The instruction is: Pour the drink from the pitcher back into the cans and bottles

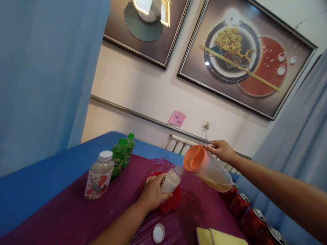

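Observation:
My left hand (152, 193) is wrapped round a small clear bottle (170, 181) with a printed label, tilted to the right over a red dish (173, 200). My right hand (221, 150) grips a translucent pitcher (214, 172) with an orange lid (196, 158). The pitcher is tipped to the left, its lid close to the bottle's mouth, and yellowish liquid lies along its lower side. Whether liquid is flowing between them I cannot tell. A loose white cap (158, 233) rests on the purple sheet (112, 217) below the left hand.
To the left stand a white-capped bottle (99, 175) and two green bottles (119, 156). Several red cans (252, 221) line the right edge. A folded yellow cloth (219, 237) lies in front. Behind are a wall rail (138, 114) and blue curtains (46, 81).

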Action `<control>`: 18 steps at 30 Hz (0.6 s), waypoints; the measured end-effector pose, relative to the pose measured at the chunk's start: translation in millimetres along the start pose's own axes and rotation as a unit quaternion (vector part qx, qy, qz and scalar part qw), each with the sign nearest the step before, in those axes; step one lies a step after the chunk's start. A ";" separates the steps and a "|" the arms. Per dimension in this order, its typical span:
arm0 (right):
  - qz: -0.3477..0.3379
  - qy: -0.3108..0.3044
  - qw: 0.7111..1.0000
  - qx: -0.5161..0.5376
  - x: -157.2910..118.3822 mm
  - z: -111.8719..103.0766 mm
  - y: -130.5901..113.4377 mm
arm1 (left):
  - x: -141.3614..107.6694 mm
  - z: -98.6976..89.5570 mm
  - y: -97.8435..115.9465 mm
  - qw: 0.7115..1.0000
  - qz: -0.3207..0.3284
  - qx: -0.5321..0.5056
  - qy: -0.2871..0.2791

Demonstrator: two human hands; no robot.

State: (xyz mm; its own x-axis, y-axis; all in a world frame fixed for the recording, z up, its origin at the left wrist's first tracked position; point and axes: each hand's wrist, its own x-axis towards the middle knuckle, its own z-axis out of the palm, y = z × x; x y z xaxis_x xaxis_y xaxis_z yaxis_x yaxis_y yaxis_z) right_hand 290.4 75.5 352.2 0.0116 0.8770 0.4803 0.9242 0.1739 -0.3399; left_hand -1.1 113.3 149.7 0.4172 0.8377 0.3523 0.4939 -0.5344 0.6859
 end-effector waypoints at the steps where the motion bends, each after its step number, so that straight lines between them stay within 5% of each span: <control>1: 0.000 0.000 1.000 0.002 -0.1 0.0 0.2 | 0.0 0.1 -0.2 1.000 0.002 -0.002 0.000; 18: 0.014 -0.008 1.000 0.022 -1.7 0.5 1.1 | -0.2 -0.4 1.9 1.000 0.002 -0.006 0.000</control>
State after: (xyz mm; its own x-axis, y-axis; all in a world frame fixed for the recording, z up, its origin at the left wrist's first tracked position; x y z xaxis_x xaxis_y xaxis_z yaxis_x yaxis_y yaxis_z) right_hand 291.3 74.4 350.6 0.0313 0.8885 0.4578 0.9061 0.1681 -0.3882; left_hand -0.6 112.2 151.2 0.4191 0.8358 0.3546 0.4830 -0.5359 0.6925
